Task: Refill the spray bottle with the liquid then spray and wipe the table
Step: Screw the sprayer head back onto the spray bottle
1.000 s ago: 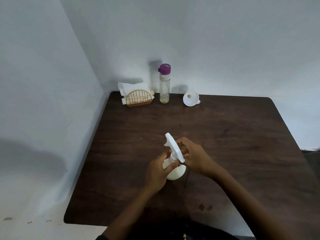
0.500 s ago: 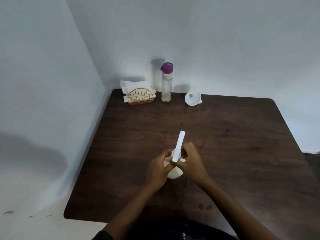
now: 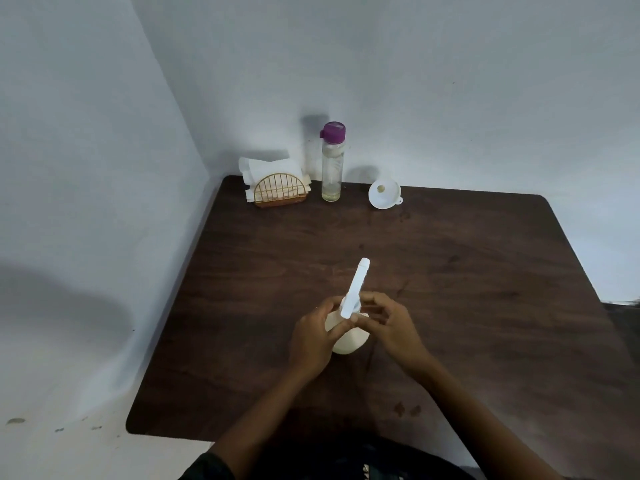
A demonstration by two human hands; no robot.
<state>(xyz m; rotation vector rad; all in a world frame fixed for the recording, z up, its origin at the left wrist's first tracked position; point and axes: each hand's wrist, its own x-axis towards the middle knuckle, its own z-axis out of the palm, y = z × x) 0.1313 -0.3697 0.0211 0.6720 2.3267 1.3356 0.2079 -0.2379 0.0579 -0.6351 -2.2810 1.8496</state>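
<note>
I see the dark wood desk (image 3: 450,271) set into a white corner. Left hand (image 3: 313,336) grips the white spray bottle (image 3: 348,341) by its body, mid-desk, near me. Right hand (image 3: 389,323) has curled fingers pinching at the bottle's neck, just under the spray head (image 3: 355,289), which points away from me. Along the far edge: clear bottle with purple cap (image 3: 332,161), a little liquid at the bottom; napkin holder (image 3: 278,190) with napkins to its left; white funnel (image 3: 383,195) to its right, lying tilted.
</note>
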